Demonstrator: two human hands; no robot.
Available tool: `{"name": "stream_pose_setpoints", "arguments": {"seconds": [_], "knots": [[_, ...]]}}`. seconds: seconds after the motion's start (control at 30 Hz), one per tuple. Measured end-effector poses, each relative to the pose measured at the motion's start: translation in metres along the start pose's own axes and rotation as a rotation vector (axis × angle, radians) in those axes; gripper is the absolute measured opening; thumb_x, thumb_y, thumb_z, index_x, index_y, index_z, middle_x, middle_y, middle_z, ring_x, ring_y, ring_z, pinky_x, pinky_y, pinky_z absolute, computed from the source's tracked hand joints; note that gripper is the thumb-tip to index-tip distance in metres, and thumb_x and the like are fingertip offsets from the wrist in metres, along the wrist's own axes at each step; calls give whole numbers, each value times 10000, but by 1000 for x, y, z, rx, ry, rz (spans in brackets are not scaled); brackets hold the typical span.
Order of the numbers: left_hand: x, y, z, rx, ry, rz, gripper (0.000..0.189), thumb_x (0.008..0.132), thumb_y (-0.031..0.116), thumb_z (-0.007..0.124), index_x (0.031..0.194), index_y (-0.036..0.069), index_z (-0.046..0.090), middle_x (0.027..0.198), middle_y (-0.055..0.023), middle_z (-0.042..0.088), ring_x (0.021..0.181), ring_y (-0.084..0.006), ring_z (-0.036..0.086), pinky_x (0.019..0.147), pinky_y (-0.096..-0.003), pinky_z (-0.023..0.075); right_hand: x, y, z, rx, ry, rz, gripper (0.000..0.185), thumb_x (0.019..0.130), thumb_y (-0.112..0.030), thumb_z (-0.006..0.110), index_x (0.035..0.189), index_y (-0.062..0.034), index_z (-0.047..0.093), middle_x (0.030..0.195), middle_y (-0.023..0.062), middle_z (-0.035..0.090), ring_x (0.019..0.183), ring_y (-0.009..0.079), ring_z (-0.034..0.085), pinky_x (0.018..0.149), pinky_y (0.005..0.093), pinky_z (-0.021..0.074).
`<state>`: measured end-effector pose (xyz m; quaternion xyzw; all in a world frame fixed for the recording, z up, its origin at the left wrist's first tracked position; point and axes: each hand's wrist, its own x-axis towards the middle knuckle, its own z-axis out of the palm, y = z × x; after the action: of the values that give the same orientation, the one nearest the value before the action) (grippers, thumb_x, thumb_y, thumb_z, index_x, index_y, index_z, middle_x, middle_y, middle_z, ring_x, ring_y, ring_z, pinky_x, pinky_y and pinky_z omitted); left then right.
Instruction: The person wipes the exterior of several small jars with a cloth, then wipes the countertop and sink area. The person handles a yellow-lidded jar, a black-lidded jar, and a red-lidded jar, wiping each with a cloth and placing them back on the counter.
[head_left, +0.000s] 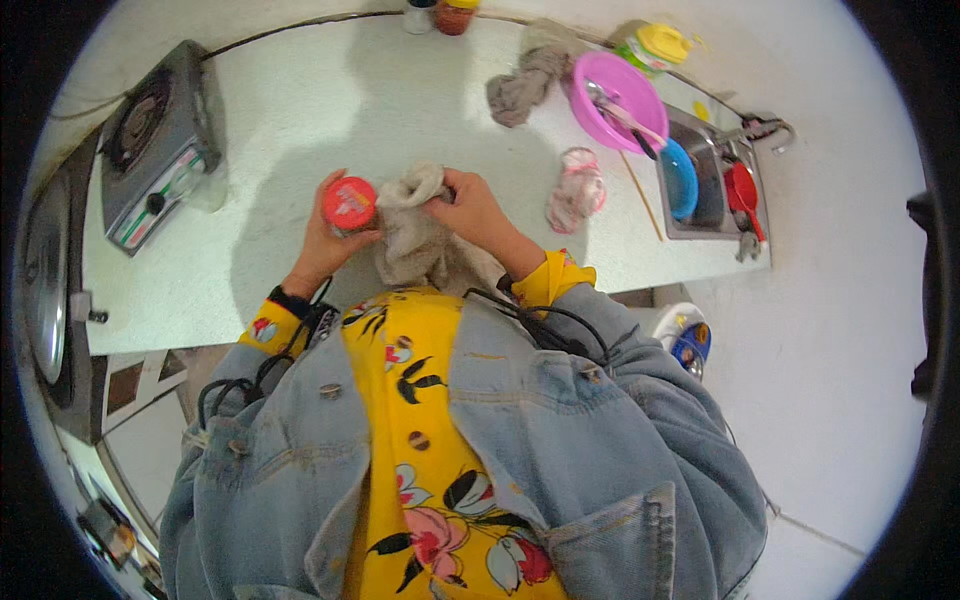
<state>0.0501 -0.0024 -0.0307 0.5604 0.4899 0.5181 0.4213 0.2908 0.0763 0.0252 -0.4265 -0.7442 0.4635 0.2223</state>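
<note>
My left hand (322, 240) holds a jar with a red lid (349, 202) over the white countertop (292, 127), its fingers wrapped around the side. Close to its right, my right hand (476, 210) grips a greyish-beige cloth (412, 240) near its bunched upper end. The cloth hangs down towards my body and reaches near or against the jar; whether they touch is hard to tell. Right of my right hand lies a pink and white cloth (575, 191), crumpled on the countertop.
A gas stove (161, 150) stands at the left. At the back are a grey-brown cloth (525, 86), a pink basin (600, 127) with utensils and a jar with a yellow lid (455, 16). A thin stick (642, 196) lies beside the sink (705, 229), which holds a blue bowl (679, 180).
</note>
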Motion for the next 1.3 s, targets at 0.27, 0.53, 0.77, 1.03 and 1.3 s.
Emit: {"name": "stream_pose_setpoints", "arguments": {"seconds": [0.27,0.53,0.77,1.03,1.3], "knots": [[5,-11,-1,-78,-3,-41,665,715,34,795,1274,60,437,1149,-58,558,1079,-148,547,926,-314,480,-66,123,-122,-899,831,428,591,751,-350,699,1201,-2,537,1084,266,587,1035,378,581,839,459,494],[8,-4,-7,-96,51,-83,680,712,83,811,1280,64,437,1176,-48,542,1110,-139,515,959,-302,447,-35,91,-115,6,617,209,317,777,-176,703,998,43,643,823,135,676,719,191,639,644,311,493],[6,-21,-9,-116,35,-23,684,745,142,789,1325,94,429,1256,-57,530,1181,-172,494,1022,-335,394,21,-37,1,-173,193,-135,347,753,-228,759,1042,-70,650,898,112,616,779,191,587,650,304,461],[-2,-92,-17,719,60,418,642,888,366,572,1444,169,319,1509,-77,285,1392,-280,268,1148,-397,198,70,-52,102,-261,-48,-576,358,733,-205,712,1083,-166,652,1218,165,553,1142,358,486,966,444,386],[4,-27,-3,-94,89,27,665,734,92,764,1313,75,437,1278,-79,526,1183,-164,496,1007,-316,407,102,-9,77,-265,223,-117,336,870,-256,622,1091,-4,601,1061,207,644,893,382,627,783,411,499]]}}
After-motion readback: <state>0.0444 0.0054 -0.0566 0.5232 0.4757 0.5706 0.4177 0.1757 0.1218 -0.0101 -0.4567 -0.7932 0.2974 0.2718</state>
